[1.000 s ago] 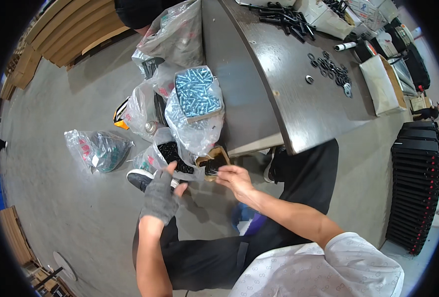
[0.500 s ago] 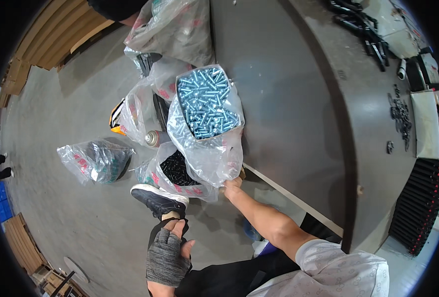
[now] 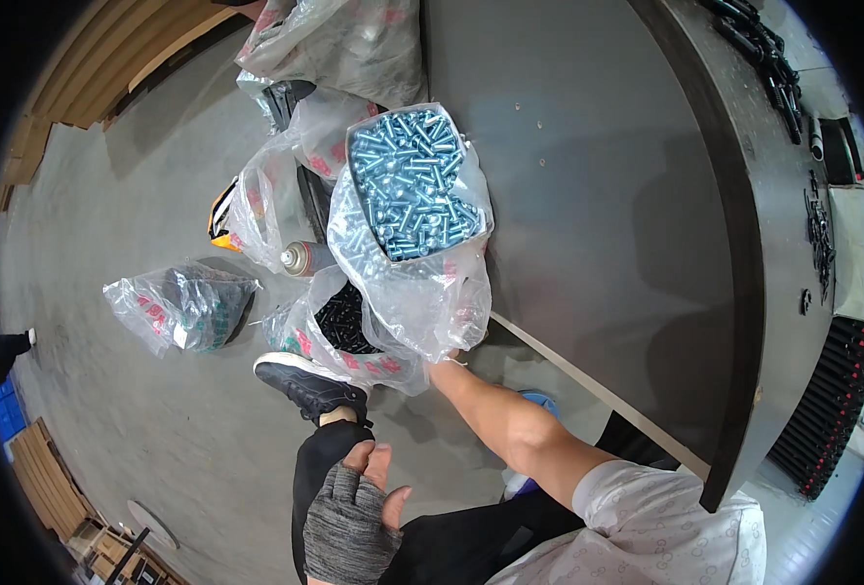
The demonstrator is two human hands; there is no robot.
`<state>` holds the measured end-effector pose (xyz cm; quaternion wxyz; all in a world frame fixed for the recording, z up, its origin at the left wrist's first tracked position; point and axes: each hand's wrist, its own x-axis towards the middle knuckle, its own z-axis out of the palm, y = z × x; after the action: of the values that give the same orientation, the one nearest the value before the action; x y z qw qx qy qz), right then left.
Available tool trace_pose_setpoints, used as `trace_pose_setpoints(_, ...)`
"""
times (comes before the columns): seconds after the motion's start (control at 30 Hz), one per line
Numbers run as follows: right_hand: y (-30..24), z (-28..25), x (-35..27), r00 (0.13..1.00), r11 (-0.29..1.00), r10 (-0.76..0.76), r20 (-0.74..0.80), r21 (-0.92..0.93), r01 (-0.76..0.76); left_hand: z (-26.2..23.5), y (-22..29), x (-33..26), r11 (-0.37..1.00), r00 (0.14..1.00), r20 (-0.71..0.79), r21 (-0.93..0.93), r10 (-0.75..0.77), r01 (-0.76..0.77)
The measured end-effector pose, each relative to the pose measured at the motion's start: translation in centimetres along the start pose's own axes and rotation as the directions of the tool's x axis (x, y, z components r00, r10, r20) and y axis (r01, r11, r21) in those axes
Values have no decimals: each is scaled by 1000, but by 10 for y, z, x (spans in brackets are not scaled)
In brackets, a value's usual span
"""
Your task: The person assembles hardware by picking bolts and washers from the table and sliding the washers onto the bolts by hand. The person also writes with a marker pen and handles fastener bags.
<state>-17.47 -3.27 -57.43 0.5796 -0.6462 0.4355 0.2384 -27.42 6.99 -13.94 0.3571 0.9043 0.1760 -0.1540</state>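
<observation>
My left hand [image 3: 354, 512], in a grey fingerless glove, rests over my black-clad leg. Its thumb stands apart from the fingers and nothing is in it. My right hand [image 3: 440, 370] reaches to the lower edge of a clear plastic bag [image 3: 422, 307]; the plastic covers its fingers. That bag wraps an open box heaped with silvery-blue bolts [image 3: 408, 185]. Below and left of it, another plastic bag [image 3: 393, 370] holds small black screws or similar pieces [image 3: 344, 320].
A spray can [image 3: 305, 258] and further plastic bags stand left of the bolts. One filled bag [image 3: 183, 304] sits alone on the floor. A dark panel [image 3: 598, 195] rises to the right, below a worktop edge. My shoe [image 3: 307, 388] is close to the bags.
My right hand has gone further behind the plastic, so its fingers no longer show. My left hand has shifted slightly right and down. The view has moved a little.
</observation>
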Motion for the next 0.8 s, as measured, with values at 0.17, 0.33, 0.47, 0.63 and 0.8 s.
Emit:
trace_pose_setpoints(0.17,-7,-27,-29,999,987,-44,-31,-154,39,-4,3,-3,993,998,5,96,67,-67)
trace_pose_setpoints(0.33,5,-42,2,940,751,-336,66,-583,310,-5,8,0,991,996,-9,101,87,-86)
trace_pose_setpoints(0.47,23,-46,26,910,636,-361,205,-659,401,-2,6,-2,990,995,-16,101,98,-96)
trace_pose_setpoints(0.63,10,-42,3,862,577,-439,254,-656,487,-9,9,-2,991,997,-10,113,73,-72)
trace_pose_setpoints(0.8,-63,-65,-52,814,563,-421,401,-588,581,-15,26,14,976,969,-137,103,204,-191)
